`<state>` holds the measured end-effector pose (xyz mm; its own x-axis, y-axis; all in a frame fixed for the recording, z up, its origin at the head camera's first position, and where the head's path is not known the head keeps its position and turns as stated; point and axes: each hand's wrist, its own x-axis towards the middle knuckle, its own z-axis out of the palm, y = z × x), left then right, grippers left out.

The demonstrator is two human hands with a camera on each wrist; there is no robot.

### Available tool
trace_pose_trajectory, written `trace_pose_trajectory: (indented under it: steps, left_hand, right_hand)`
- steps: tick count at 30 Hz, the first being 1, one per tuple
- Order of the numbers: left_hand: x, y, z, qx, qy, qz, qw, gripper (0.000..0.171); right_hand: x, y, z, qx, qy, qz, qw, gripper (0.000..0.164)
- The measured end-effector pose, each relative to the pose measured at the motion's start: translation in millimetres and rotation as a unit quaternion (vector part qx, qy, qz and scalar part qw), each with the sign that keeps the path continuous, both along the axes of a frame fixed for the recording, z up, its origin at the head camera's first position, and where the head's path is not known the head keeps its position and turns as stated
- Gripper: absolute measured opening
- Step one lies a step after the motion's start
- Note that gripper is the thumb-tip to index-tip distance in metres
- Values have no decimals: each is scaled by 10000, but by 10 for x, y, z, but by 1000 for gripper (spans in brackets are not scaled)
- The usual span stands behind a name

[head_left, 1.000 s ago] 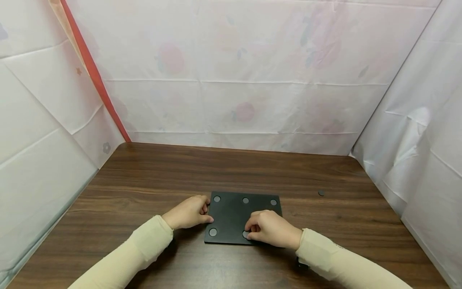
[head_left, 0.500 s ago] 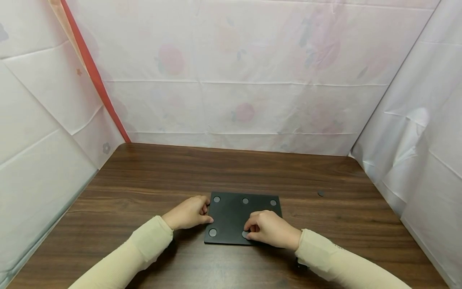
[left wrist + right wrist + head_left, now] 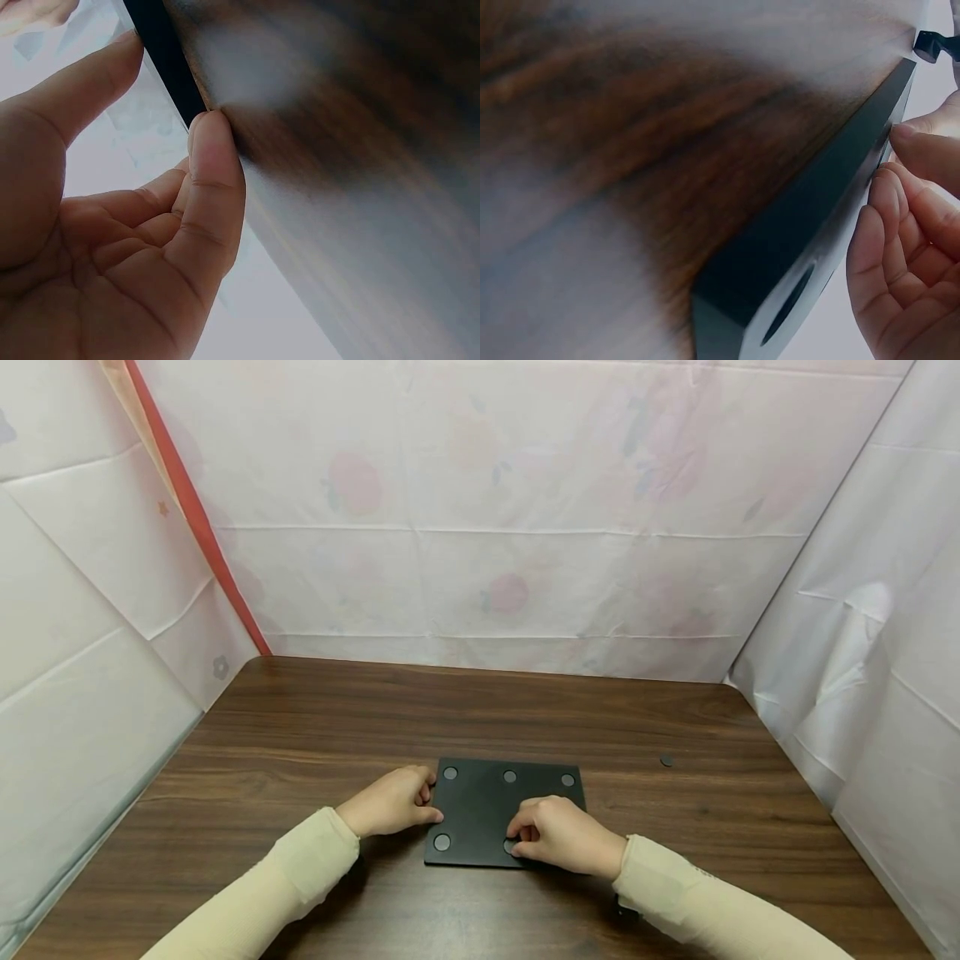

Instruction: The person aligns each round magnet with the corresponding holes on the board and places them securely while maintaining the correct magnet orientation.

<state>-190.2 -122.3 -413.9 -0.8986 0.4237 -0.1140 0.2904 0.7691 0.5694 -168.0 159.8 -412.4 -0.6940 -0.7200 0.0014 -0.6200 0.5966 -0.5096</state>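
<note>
A flat black board [image 3: 474,814] lies on the table, with round grey discs set along its far and near edges. My left hand [image 3: 393,802] holds the board's left edge, thumb on the rim and the other fingers curled against the side. Over the near edge, my right hand [image 3: 566,833] pinches with thumb and forefinger at a grey disc [image 3: 508,847] in the middle of the near row, partly covering it. The right wrist view shows a dark round recess [image 3: 789,306] at the board's near corner; in the head view my right hand hides that corner.
A small dark disc [image 3: 667,762] lies apart on the brown wooden table [image 3: 337,710], right of the board. White patterned cloth [image 3: 480,527] hangs behind the table and at both sides, with a red strip [image 3: 195,514] at the left.
</note>
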Motion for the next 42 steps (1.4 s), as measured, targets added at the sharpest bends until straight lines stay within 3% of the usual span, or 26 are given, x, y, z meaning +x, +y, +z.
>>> trace_pose_trajectory:
  steps: [11, 20, 31, 42]
  left_hand:
    - [6, 8, -2, -4, -61, 61, 10000, 50]
    - [8, 13, 6, -47, 3, 8, 10000, 49]
    - [7, 19, -6, -51, -19, 61, 10000, 49]
    - [31, 17, 26, 8, -90, 57, 9999, 50]
  right_hand:
    - [-15, 53, 44, -315, 75, -160, 9993, 11]
    - [-85, 249, 217, -828, 289, -724, 9935, 26]
    - [-211, 616, 344, -1108, 768, -1736, 9755, 35]
    - [-393, 1071, 301, -1023, 1071, -2587, 9545, 40]
